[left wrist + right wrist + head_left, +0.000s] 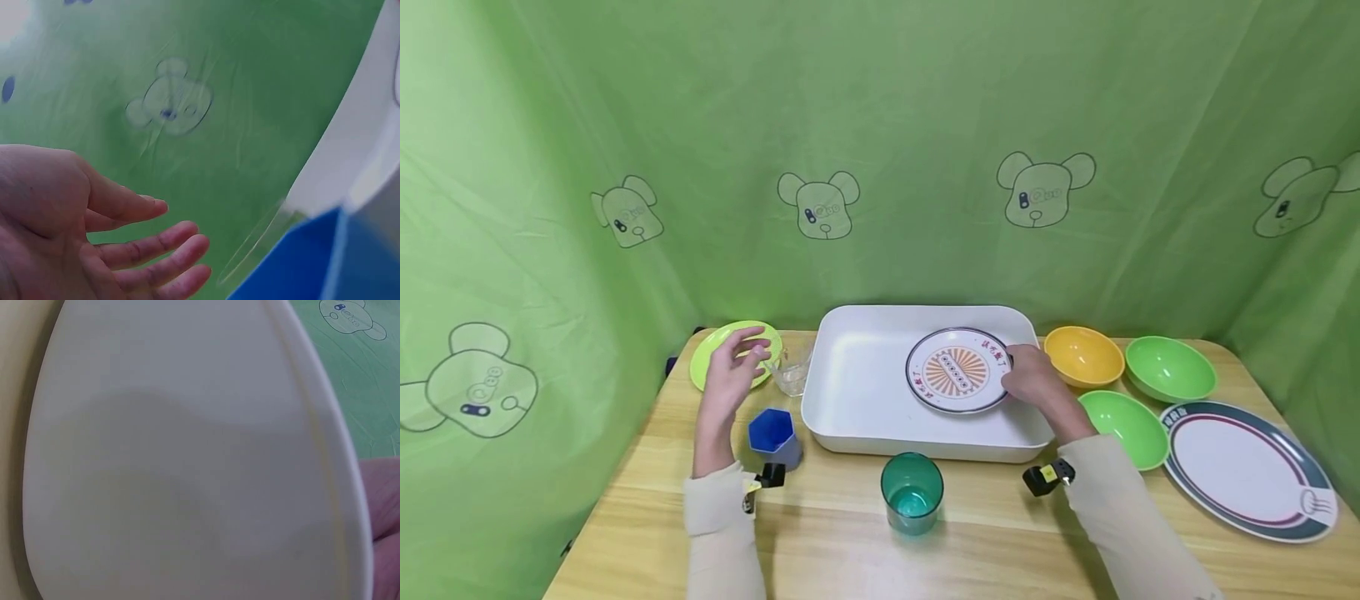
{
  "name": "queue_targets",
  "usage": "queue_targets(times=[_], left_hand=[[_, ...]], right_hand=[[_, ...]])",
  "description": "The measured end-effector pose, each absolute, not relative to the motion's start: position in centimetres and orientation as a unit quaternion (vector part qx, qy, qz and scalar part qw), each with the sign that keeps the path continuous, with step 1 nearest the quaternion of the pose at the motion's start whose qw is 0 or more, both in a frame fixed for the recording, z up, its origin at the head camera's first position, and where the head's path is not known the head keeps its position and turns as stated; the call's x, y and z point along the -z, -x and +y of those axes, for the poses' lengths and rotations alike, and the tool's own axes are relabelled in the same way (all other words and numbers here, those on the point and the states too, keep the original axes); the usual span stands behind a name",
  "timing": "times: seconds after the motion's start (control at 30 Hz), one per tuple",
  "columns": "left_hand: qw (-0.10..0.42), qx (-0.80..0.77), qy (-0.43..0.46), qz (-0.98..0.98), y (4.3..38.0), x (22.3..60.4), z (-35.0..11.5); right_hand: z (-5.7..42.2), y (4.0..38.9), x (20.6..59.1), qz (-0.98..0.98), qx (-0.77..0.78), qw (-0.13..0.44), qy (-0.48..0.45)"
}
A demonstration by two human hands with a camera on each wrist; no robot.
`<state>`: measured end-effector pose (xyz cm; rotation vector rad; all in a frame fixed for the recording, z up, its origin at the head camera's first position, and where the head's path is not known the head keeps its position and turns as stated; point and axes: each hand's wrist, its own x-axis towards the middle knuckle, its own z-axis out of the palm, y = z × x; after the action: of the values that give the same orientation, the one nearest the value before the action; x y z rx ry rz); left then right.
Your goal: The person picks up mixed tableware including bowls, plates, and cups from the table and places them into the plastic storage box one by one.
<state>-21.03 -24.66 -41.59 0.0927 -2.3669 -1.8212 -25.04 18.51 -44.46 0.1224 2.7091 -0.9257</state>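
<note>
My right hand grips the right rim of a round white plate with an orange sunburst and red characters. The plate is within the white rectangular tray. In the right wrist view the tray's side fills most of the picture, and part of my right hand shows past its edge. My left hand is raised with loosely bent fingers and nothing in them, overlapping a lime-green plate. Near its fingertips stands a clear glass; a blue hexagonal cup is nearer my left wrist.
A teal glass stands in front of the tray. To the right are an orange bowl, a green bowl, another green bowl and a large oval plate. A green curtain hangs behind the wooden table.
</note>
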Motion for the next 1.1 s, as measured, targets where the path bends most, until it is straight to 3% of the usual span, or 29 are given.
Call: queue_targets(times=[0.37,0.83,1.1], left_hand=[[0.080,0.621,-0.149,-0.765,20.3,43.4,-30.0],[0.052,0.646,-0.194,-0.737,20.5,45.6,-31.8],[0.064,0.641,-0.218,-0.733,20.3,46.1,-32.4]], right_hand=[[18.3,25.0,44.9,0.941,0.304,0.147,-0.026],[18.2,25.0,45.5,0.941,0.299,0.158,-0.007],[17.7,23.9,43.5,0.946,0.309,0.093,0.032]])
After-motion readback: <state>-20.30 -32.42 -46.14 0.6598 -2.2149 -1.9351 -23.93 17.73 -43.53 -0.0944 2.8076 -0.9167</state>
